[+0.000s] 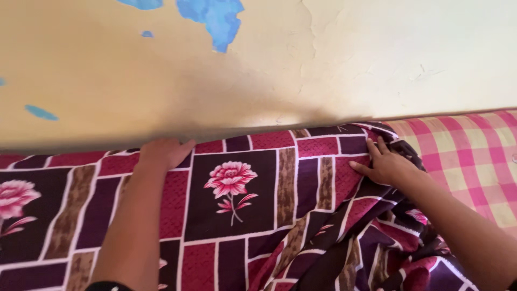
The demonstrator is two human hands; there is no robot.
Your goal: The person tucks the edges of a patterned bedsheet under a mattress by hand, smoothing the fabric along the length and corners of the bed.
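- A soft, slightly fuzzy blanket [237,215] is covering most of the lower view; it is printed with dark purple, maroon and brown rectangles outlined in thin white lines, like brickwork.
- Pink roses are sitting inside the larger dark panels: one rose [231,180] is showing near the middle, and part of another [13,199] is showing at the left border.
- The left hand [161,153] is lying palm down on the blanket's far edge, right where the cloth is meeting the wall; its fingers are curling over that edge, and whether they are gripping cloth I cannot tell.
- The right hand [385,164] is resting with fingers spread and slightly bent, pressing on a fold of the blanket near its upper right corner.
- Left of that hand the blanket is lying flat and smooth; right of and below it, the cloth is bunching into deep, loose folds.
- A pink and pale yellow checked sheet [474,161] is lying bare beyond the blanket's crumpled right edge, looking flat and thin-woven.
- The wall [269,70] is rising directly behind the bed, cream-yellow and rough, with hairline cracks and blue patches [215,16] where the paint is peeling.
- A narrow dark shadow is running along the seam between wall and bedding, so there is hardly any room at the far edge; the open room is lying to the right, over the checked sheet.
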